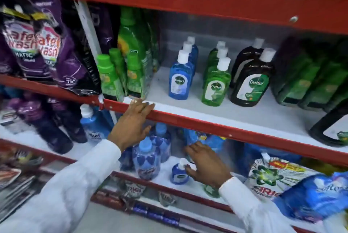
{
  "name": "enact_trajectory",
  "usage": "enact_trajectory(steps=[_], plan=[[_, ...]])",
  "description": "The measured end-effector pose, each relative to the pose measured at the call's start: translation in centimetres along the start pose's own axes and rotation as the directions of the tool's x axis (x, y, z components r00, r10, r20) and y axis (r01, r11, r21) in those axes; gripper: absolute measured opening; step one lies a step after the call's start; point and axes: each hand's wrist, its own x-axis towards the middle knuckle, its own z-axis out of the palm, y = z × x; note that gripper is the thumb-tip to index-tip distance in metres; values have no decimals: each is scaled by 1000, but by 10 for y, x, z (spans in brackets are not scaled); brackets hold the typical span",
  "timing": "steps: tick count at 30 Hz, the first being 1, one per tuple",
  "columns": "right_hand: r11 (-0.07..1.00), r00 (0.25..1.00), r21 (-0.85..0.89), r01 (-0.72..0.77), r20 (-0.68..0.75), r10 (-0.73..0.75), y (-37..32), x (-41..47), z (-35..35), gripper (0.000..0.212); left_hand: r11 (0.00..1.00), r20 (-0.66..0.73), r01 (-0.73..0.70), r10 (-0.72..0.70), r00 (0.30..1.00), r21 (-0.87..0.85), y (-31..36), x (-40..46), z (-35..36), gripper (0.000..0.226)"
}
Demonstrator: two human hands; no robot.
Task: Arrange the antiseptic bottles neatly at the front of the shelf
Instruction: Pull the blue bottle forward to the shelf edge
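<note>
Middle shelf (pixel 235 114), white deck with red front lip: three short files of Dettol antiseptic bottles stand well back from the edge. Blue file (pixel 179 80) on the left, green file (pixel 215 85) in the middle, brown file (pixel 247 83) on the right; all upright, white caps, labels facing out, with bare deck in front of them.

Left hand (pixel 133 119) lies flat over the red lip, fingers spread, holding nothing. Right hand (pixel 206 163) is down on the lower shelf, fingers loosely open, just beside a small blue pump bottle (pixel 179 173) (touching or not, cannot tell; the frame is blurred there).

Handling, as judgement: rigid plastic bottles, liquid-filled, so moderately heavy for their size and bottom-weighted. Smooth glossy walls and a film label, likely slippery. The narrow neck under the cap makes a poor hold for sliding, as a tall bottle may tip. Better to wrap the flat-sided body low around the label and draw each file forward, front bottle first, brown ones with the firmest grip
</note>
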Motion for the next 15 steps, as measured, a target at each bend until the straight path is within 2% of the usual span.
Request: enact_trajectory(steps=[2, 3, 4, 6, 8, 10, 12, 15], plan=[[988, 970, 65, -143, 209, 127, -6, 11, 17, 67, 999, 1, -7, 7, 1000, -35, -5, -1, 0, 73], [981, 954, 78, -176, 260, 150, -5, 15, 30, 73, 999, -7, -9, 9, 1000, -50, -7, -1, 1, 73], [971, 935, 103, -216, 309, 175, -6, 17, 35, 76, 998, -19, -17, 15, 1000, -67, -6, -2, -1, 73], [942, 917, 189, -278, 346, 201, -3, 22, 48, 66, 994, -43, -21, 17, 999, -106, -7, -2, 1, 73], [907, 928, 282, -313, 293, 230, 1, 26, 54, 46, 991, -68, -28, 20, 997, -128, -7, -3, 1, 73], [881, 935, 336, -333, 241, 261, 1, 25, 54, 36, 990, -72, -29, 19, 997, -135, -8, -3, 3, 74], [870, 940, 361, -337, 181, 289, -4, 22, 44, 39, 989, -72, -36, 26, 997, -144, -9, -3, 5, 74], [841, 943, 449, -302, 13, 332, -13, 19, 1, 50, 987, -80, -42, 30, 996, -154, -11, -3, 7, 76]])
